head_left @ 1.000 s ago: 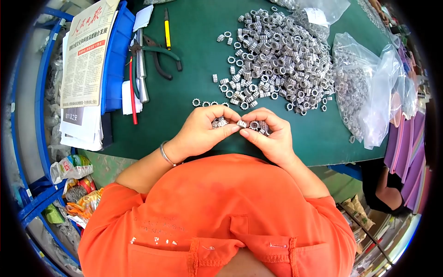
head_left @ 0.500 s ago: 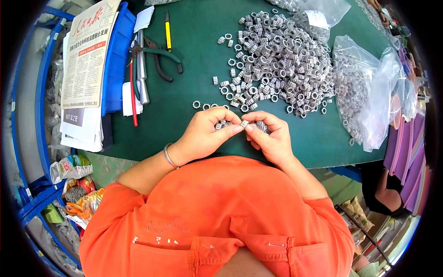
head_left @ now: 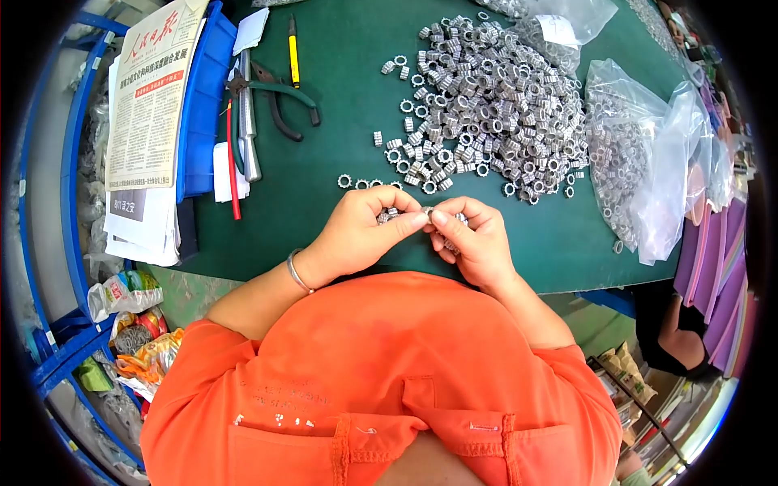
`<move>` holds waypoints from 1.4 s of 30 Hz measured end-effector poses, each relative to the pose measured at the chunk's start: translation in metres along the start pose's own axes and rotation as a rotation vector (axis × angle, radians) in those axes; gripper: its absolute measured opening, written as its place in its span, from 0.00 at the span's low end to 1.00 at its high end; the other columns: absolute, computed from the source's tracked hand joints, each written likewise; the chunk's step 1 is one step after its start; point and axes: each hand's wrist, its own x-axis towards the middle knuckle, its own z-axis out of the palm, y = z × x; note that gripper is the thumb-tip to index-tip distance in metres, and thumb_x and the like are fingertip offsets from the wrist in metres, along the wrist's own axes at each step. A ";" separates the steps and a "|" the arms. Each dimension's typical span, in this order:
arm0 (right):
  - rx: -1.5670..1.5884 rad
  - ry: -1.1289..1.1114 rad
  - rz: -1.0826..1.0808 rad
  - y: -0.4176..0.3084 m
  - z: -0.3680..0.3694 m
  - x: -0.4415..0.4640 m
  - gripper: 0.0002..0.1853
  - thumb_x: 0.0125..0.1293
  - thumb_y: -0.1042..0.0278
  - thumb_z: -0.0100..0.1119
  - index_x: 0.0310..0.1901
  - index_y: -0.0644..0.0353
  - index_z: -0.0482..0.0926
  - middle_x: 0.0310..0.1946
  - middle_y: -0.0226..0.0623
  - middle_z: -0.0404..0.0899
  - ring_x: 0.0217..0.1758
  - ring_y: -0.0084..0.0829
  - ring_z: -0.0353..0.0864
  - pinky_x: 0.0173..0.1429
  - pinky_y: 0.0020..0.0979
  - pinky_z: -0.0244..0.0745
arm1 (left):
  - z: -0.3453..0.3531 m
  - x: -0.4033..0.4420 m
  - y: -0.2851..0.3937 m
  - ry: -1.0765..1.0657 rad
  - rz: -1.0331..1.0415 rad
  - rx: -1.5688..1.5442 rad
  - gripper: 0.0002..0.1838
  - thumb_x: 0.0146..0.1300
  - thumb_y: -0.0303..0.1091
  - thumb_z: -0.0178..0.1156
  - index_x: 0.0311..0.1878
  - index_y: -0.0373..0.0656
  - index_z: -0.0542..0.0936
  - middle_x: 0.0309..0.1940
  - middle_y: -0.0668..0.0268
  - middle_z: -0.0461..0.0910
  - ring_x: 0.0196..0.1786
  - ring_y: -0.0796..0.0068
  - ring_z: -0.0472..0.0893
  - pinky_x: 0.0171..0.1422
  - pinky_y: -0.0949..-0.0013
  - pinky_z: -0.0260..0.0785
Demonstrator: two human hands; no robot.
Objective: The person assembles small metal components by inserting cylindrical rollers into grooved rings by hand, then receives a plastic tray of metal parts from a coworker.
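Note:
Near the table's front edge, my left hand and my right hand meet at the fingertips. Thumb and forefinger of each pinch one small ridged metal ring between them. More metal rings show under the curled fingers of my right hand, and a few show by the fingers of my left; whether these are gripped or lie on the table I cannot tell. Just beyond my hands spreads a large heap of the same toothed rings, with several loose ones along its near left side.
Clear plastic bags of rings lie right of the heap and behind it. Left on the green table are pliers, a yellow marker, a red pen and a blue bin beside a newspaper. A person's arm shows at right.
The pinched ring has turned between my fingertips. My right thumb and fingers have shifted slightly, showing more of the rings beneath them. The heap has not changed.

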 end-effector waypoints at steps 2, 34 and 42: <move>-0.034 0.012 -0.055 -0.004 0.003 -0.003 0.08 0.58 0.73 0.58 0.39 0.64 0.77 0.29 0.32 0.76 0.23 0.16 0.70 0.23 0.16 0.63 | -0.004 0.000 0.014 -0.032 -0.306 -0.236 0.08 0.58 0.33 0.58 0.33 0.37 0.77 0.26 0.70 0.74 0.21 0.87 0.67 0.21 0.83 0.57; -0.441 0.089 -0.456 -0.002 0.006 -0.001 0.06 0.52 0.78 0.62 0.33 0.65 0.78 0.30 0.31 0.75 0.31 0.20 0.73 0.36 0.20 0.68 | -0.002 -0.003 0.016 0.013 -0.099 0.044 0.06 0.55 0.30 0.61 0.34 0.39 0.79 0.24 0.73 0.75 0.27 0.89 0.70 0.32 0.81 0.64; -0.590 0.091 -0.625 -0.006 0.008 0.000 0.07 0.47 0.80 0.63 0.31 0.64 0.78 0.30 0.33 0.75 0.32 0.24 0.74 0.36 0.22 0.69 | -0.001 -0.004 0.013 -0.053 -0.142 -0.080 0.08 0.59 0.34 0.58 0.36 0.38 0.80 0.23 0.74 0.75 0.26 0.90 0.68 0.29 0.82 0.61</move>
